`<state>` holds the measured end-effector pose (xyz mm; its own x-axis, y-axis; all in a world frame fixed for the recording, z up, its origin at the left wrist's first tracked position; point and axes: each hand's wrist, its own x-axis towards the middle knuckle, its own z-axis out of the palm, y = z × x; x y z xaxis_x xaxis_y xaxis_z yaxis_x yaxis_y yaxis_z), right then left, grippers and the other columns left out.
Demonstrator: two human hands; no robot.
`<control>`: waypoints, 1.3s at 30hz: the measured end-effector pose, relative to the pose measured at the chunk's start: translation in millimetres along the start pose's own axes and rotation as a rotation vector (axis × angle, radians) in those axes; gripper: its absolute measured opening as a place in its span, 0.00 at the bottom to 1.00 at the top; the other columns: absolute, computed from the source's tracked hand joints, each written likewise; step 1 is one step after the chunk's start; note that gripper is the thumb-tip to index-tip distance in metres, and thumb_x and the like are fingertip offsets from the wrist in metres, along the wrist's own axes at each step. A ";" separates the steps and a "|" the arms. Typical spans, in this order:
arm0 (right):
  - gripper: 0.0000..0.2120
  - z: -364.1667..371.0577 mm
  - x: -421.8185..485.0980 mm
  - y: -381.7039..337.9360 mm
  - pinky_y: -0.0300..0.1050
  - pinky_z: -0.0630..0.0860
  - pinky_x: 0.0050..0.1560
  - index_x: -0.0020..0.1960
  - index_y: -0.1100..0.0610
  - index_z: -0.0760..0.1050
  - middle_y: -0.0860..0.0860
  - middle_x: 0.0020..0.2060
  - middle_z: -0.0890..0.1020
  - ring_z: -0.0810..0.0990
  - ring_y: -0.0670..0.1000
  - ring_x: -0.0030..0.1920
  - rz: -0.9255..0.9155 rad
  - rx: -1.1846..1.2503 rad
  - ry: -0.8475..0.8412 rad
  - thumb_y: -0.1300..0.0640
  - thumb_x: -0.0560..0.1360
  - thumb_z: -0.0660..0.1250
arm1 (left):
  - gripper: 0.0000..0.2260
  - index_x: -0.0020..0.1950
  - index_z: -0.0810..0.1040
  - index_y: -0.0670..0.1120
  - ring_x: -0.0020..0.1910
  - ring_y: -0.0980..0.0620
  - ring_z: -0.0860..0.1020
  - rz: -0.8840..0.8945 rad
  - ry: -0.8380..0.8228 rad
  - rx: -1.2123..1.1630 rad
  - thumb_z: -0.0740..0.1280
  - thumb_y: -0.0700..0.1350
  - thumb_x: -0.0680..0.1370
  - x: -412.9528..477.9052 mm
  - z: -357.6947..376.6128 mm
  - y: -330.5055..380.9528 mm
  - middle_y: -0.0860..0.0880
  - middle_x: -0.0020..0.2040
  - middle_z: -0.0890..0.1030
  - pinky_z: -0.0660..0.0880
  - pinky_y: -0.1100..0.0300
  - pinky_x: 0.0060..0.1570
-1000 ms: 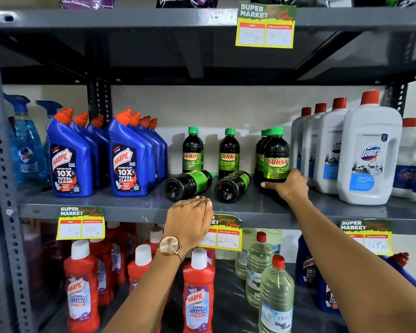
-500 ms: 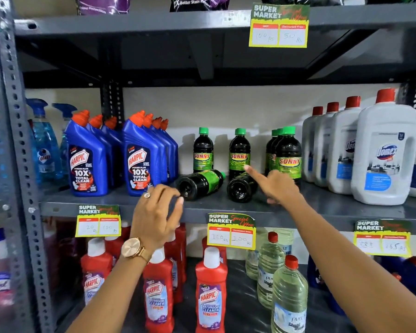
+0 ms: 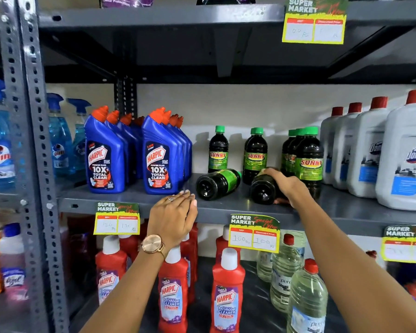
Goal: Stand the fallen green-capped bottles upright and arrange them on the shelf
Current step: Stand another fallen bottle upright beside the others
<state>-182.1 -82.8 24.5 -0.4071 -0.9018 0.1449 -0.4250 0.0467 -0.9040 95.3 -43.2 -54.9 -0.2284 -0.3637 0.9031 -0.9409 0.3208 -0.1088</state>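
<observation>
Two dark green-capped Sunny bottles lie on their sides on the grey middle shelf [image 3: 135, 199], bases toward me. My right hand [image 3: 285, 186] wraps over the right fallen bottle [image 3: 262, 192], which still lies flat. The left fallen bottle [image 3: 216, 183] lies untouched, its cap pointing back right. My left hand [image 3: 174, 218] hovers at the shelf's front edge, just left of that bottle, fingers together and holding nothing. Upright Sunny bottles stand behind: one at the left [image 3: 217, 151], one in the middle [image 3: 255, 155], and a tight group at the right [image 3: 308, 159].
Blue Harpic bottles [image 3: 161, 155] stand in rows left of the fallen pair. White Domex jugs [image 3: 406, 159] fill the right of the shelf. Price tags [image 3: 253, 233] hang on the front edge. Red Harpic bottles [image 3: 227, 294] and clear bottles [image 3: 306, 299] stand on the shelf below.
My right hand moved from the upright right group onto the right fallen bottle and closed over it. My left hand stayed near the shelf edge as the view drew closer.
</observation>
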 end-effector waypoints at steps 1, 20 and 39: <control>0.41 0.2 -1.1 3.9 0.53 0.78 0.56 0.54 0.64 0.78 0.57 0.46 0.82 0.82 0.60 0.46 -0.043 -0.006 0.070 0.28 0.61 0.64 | 0.18 0.49 0.85 0.43 0.50 0.51 0.83 0.004 0.016 -0.004 0.57 0.48 0.78 0.1 1.8 -0.5 0.47 0.49 0.85 0.77 0.57 0.49; 0.36 8.5 0.0 -0.5 0.47 0.70 0.53 0.67 0.64 0.62 0.55 0.57 0.76 0.75 0.55 0.57 -0.214 0.172 -0.035 0.54 0.66 0.75 | 0.19 0.43 0.85 0.43 0.41 0.49 0.84 -0.029 -0.007 0.035 0.56 0.48 0.78 6.2 -4.7 6.1 0.46 0.42 0.86 0.78 0.58 0.41; 0.40 14.1 -0.1 1.1 0.56 0.75 0.60 0.64 0.65 0.68 0.60 0.59 0.78 0.77 0.61 0.60 -0.318 -0.166 0.059 0.42 0.62 0.77 | 0.18 0.41 0.85 0.43 0.40 0.50 0.84 -0.118 -0.012 0.019 0.57 0.47 0.77 4.2 -4.0 13.1 0.48 0.41 0.86 0.77 0.58 0.40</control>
<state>-171.1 -88.6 17.8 -0.2773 -0.8562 0.4359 -0.6618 -0.1586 -0.7327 83.0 -37.0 -50.9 -0.1185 -0.4081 0.9052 -0.9660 0.2582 -0.0100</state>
